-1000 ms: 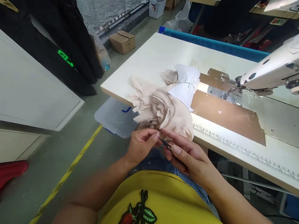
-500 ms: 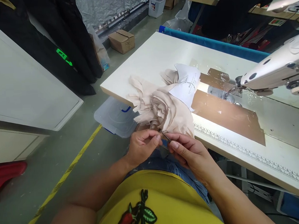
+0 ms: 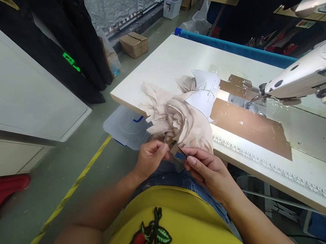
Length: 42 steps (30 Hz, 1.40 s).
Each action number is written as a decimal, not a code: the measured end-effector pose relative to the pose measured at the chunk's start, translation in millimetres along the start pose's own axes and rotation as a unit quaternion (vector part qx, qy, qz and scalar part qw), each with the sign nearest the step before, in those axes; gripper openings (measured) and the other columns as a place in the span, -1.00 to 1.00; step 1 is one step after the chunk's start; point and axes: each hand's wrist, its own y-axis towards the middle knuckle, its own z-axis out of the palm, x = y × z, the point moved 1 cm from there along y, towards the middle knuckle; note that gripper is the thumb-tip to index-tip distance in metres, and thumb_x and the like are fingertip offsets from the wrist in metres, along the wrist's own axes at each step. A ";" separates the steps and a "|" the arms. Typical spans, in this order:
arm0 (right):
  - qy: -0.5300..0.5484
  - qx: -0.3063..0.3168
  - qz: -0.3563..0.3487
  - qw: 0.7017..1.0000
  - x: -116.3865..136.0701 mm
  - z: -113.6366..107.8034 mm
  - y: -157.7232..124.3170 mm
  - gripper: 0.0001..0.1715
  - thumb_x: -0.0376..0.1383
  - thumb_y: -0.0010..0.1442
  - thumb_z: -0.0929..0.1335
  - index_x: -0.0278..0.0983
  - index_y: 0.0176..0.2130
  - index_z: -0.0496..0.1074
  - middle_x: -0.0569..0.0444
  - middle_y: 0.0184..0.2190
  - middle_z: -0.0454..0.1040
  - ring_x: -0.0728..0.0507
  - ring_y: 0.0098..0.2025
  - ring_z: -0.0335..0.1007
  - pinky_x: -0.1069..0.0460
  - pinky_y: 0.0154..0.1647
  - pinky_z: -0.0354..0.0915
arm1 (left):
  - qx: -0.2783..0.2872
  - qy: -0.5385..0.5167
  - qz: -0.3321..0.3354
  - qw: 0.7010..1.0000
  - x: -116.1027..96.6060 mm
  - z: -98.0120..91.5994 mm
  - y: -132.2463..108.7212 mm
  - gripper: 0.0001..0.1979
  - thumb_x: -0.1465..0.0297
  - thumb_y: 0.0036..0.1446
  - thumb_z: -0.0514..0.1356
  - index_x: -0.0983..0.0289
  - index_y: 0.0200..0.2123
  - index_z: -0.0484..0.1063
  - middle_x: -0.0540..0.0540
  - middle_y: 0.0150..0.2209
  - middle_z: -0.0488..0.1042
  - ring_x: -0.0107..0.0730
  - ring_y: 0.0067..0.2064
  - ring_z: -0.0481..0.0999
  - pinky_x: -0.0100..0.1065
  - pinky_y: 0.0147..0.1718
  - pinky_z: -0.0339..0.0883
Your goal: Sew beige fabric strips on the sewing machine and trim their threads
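Observation:
My left hand (image 3: 151,159) is closed in a pinch, thumb against the fingers, just in front of the table edge. Whatever it may hold is too small to make out. A slim dark pointed tool (image 3: 182,151) sticks out from between the thumb and fingers of my right hand (image 3: 208,167), its tip towards my left hand. Beyond both hands lies a heap of beige ruffled fabric pieces (image 3: 192,117), partly hanging over the edge. A white paper piece (image 3: 202,98) with printed marks and a string or thread across it rests on the fabric.
The sewing machine (image 3: 298,74) stands at the right over a brown covering (image 3: 249,127) on the white table (image 3: 155,66). A printed ruler strip (image 3: 262,161) follows the front edge. A clear plastic bin lid (image 3: 125,127) is below the left corner. A cardboard box (image 3: 134,45) sits on the floor.
My hands have drawn apart: the left moved slightly left, away from the tool's tip. The right still grips the tool. The fabric and paper lie as before.

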 end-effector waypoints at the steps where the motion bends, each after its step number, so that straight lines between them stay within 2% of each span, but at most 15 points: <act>1: 0.003 0.005 -0.003 1.000 -1.3 0.7 0.0 -0.52 -0.07 0.04 0.45 -0.25 -0.09 0.45 0.18 -0.54 0.31 0.16 -0.69 -0.11 0.18 -0.71 -0.22 | -0.004 -0.014 -0.015 1.000 1.2 0.2 2.3 -0.71 0.23 0.17 0.16 0.31 -0.48 0.44 0.01 -0.56 0.46 -0.49 -0.48 0.42 -0.44 -0.41 0.33; 6: 0.016 0.000 -0.030 0.999 -6.6 3.3 2.7 -0.48 -0.06 0.05 0.44 -0.26 -0.04 0.41 0.16 -0.52 0.30 0.15 -0.69 -0.11 0.17 -0.73 -0.22 | 0.008 -0.098 -0.068 0.993 1.2 11.0 13.1 -0.74 0.22 0.03 0.28 0.33 -0.35 0.48 0.01 -0.50 0.49 -0.49 -0.45 0.43 -0.45 -0.41 0.33; 13: 0.001 -0.027 -0.032 0.999 -5.6 6.5 3.0 -0.56 -0.10 0.08 0.43 -0.22 -0.07 0.44 0.15 -0.51 0.31 0.14 -0.67 -0.08 0.15 -0.69 -0.23 | 0.014 -0.073 -0.032 0.997 0.9 7.3 10.3 -0.79 0.27 0.11 0.22 0.31 -0.38 0.49 0.02 -0.50 0.50 -0.47 -0.44 0.47 -0.43 -0.38 0.37; 19: -0.014 -0.005 -0.023 1.000 -9.0 6.3 9.5 -0.51 -0.08 0.06 0.44 -0.24 -0.06 0.43 0.17 -0.53 0.30 0.14 -0.69 -0.06 0.16 -0.73 -0.19 | 0.013 -0.043 -0.012 0.999 -3.0 4.2 5.5 -0.80 0.29 0.12 0.22 0.33 -0.40 0.48 0.03 -0.50 0.49 -0.46 -0.44 0.46 -0.45 -0.41 0.37; 29: -0.016 -0.024 -0.042 0.999 -8.1 13.2 18.7 -0.55 -0.06 0.04 0.44 -0.27 -0.14 0.44 0.19 -0.57 0.28 0.13 -0.69 -0.06 0.17 -0.73 -0.15 | 0.021 -0.029 0.000 0.999 -1.2 3.5 4.9 -0.83 0.31 0.10 0.23 0.32 -0.40 0.48 0.03 -0.49 0.48 -0.45 -0.44 0.46 -0.42 -0.39 0.38; 31: -0.017 -0.022 -0.049 0.998 -10.1 8.6 17.2 -0.55 -0.05 0.04 0.44 -0.25 -0.13 0.44 0.19 -0.57 0.28 0.13 -0.68 -0.05 0.16 -0.71 -0.14 | 0.025 -0.044 -0.021 0.998 0.8 0.6 5.1 -0.82 0.29 0.09 0.23 0.31 -0.40 0.47 0.02 -0.50 0.48 -0.46 -0.45 0.44 -0.43 -0.40 0.36; 34: -0.036 0.017 -0.035 0.999 -18.4 -7.5 7.7 -0.53 -0.05 0.06 0.43 -0.25 -0.08 0.45 0.16 -0.55 0.31 0.12 -0.68 -0.06 0.15 -0.70 -0.13 | 0.011 -0.062 -0.053 0.997 12.0 -10.7 5.3 -0.76 0.24 0.10 0.21 0.30 -0.47 0.44 -0.03 -0.59 0.41 -0.52 -0.52 0.36 -0.47 -0.47 0.28; 37: -0.073 0.018 -0.008 0.997 -30.8 -27.2 -6.5 -0.55 -0.06 0.07 0.42 -0.27 -0.10 0.48 0.11 -0.51 0.33 0.08 -0.60 0.06 0.13 -0.64 -0.02 | -0.019 -0.045 -0.078 0.996 29.5 -22.8 5.8 -0.61 0.15 0.16 0.13 0.30 -0.58 0.39 -0.05 -0.69 0.29 -0.56 -0.60 0.26 -0.47 -0.52 0.20; 39: -0.083 -0.001 -0.002 0.997 -38.2 -36.0 -14.3 -0.56 -0.07 0.07 0.43 -0.28 -0.12 0.50 0.10 -0.49 0.33 0.02 -0.51 0.16 0.11 -0.57 0.07 | -0.022 -0.037 -0.095 0.995 37.8 -23.8 6.7 -0.62 0.12 0.12 0.17 0.31 -0.53 0.43 -0.03 -0.63 0.35 -0.54 -0.54 0.31 -0.46 -0.47 0.22; 42: -0.081 -0.002 0.003 0.997 -44.8 -39.9 -19.5 -0.57 -0.08 0.08 0.43 -0.27 -0.11 0.50 0.10 -0.49 0.31 0.00 -0.46 0.18 0.12 -0.53 0.09 | 0.040 -0.086 -0.130 0.987 39.2 -9.9 7.6 -0.62 0.11 -0.05 0.31 0.31 -0.30 0.49 0.05 -0.39 0.50 -0.45 -0.36 0.44 -0.43 -0.33 0.30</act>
